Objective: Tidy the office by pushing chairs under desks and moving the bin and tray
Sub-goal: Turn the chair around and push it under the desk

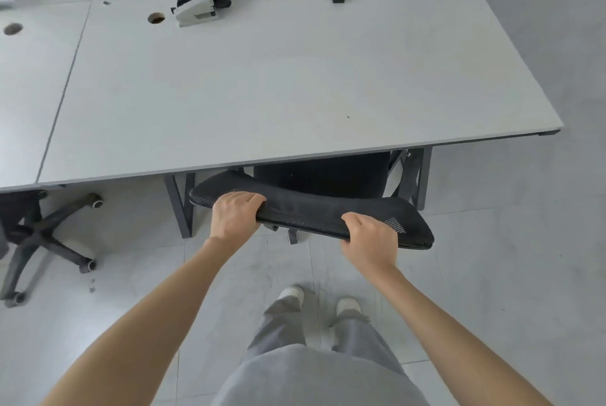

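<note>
Bright, even, soft light, faint shadows, wide-angle bending at edges, slightly soft focus

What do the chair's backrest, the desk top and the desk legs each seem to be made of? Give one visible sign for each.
Chair backrest: black woven mesh, probably synthetic; a fine open weave shows near the right hand.
Desk top: pale matte board, likely laminate; flat, even, thin dark edge.
Desk legs: probably painted metal; grey, straight, square-edged bars.
</note>
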Action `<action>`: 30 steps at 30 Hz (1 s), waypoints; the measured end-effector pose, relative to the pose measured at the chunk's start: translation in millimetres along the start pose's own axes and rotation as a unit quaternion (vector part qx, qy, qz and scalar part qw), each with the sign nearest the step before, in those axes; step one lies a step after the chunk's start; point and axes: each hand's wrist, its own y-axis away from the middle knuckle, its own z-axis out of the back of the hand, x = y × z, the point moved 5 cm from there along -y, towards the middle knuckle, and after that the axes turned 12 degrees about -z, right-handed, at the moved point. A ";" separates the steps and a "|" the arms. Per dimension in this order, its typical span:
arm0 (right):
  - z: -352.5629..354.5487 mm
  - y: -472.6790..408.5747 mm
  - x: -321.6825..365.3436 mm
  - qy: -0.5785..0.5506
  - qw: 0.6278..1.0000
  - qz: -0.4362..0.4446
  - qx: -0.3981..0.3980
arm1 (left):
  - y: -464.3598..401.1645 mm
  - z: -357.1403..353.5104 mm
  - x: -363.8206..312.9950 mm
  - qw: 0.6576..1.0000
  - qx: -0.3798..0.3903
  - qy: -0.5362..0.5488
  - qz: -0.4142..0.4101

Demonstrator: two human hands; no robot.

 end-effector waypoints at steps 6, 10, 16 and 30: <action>1.0 -4.5 3.6 0.001 1.000 -0.024 0.005 | -4.8 0.3 6.5 1.000 -0.002 0.009 -0.027; 0.5 -6.3 2.5 0.004 1.000 -0.015 0.014 | -5.7 -1.4 6.2 0.999 0.006 0.010 -0.031; 0.6 -7.6 1.9 0.008 1.000 0.016 0.019 | -5.0 -3.1 8.1 0.998 -0.038 -0.001 -0.047; 50.6 96.5 -63.1 -0.311 0.931 -0.186 0.051 | 19.2 26.9 -117.3 0.945 0.003 0.296 -0.136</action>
